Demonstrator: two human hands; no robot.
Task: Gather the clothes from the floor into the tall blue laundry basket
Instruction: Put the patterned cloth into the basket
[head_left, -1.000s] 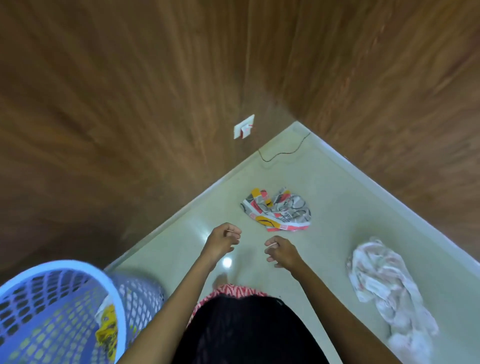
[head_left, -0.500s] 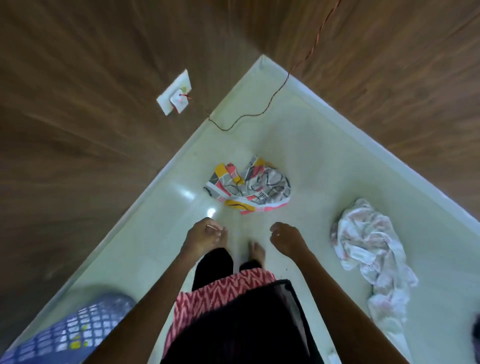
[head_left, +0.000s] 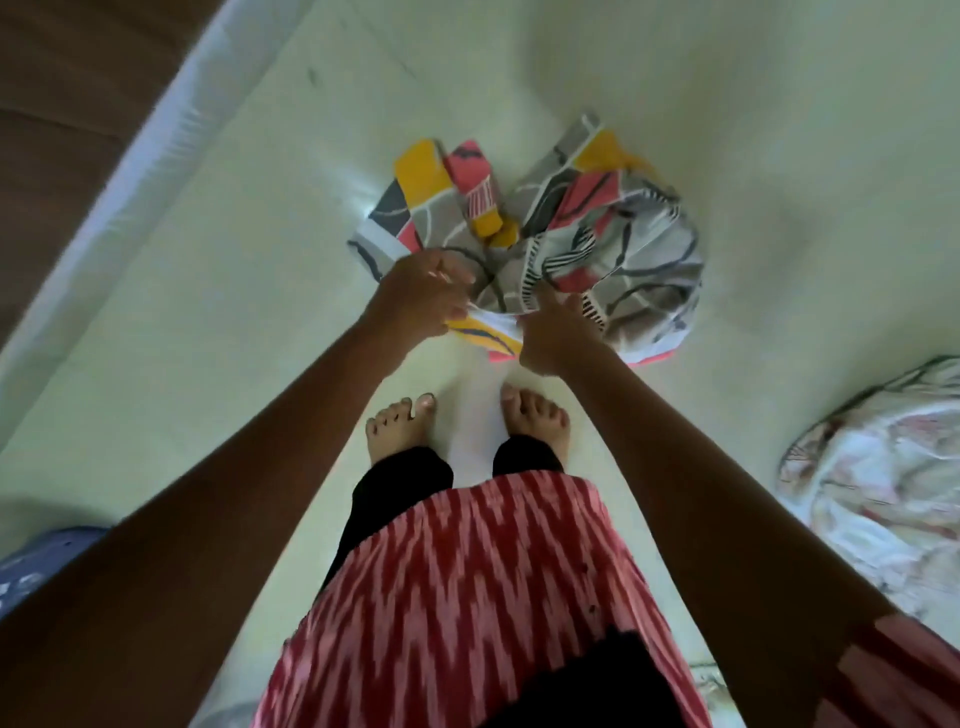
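A crumpled patterned cloth (head_left: 597, 228) in grey, yellow and pink lies on the pale floor just past my bare feet. My left hand (head_left: 421, 293) grips its near edge on the left. My right hand (head_left: 550, 332) pinches the same near edge, fingers closed on the fabric. A pale pink and white garment (head_left: 878, 478) lies on the floor at the right edge. Only a sliver of the blue laundry basket (head_left: 36, 566) shows at the lower left.
A white skirting (head_left: 130, 171) and a brown wooden wall (head_left: 62, 78) run along the upper left. My feet (head_left: 467, 421) stand directly below the patterned cloth. The pale floor (head_left: 779, 130) stretches beyond and to the right of the cloth.
I have bent down and the view has dropped close to the floor. Both hands went from hanging free with nothing in them to gripping the near edge of the patterned cloth.
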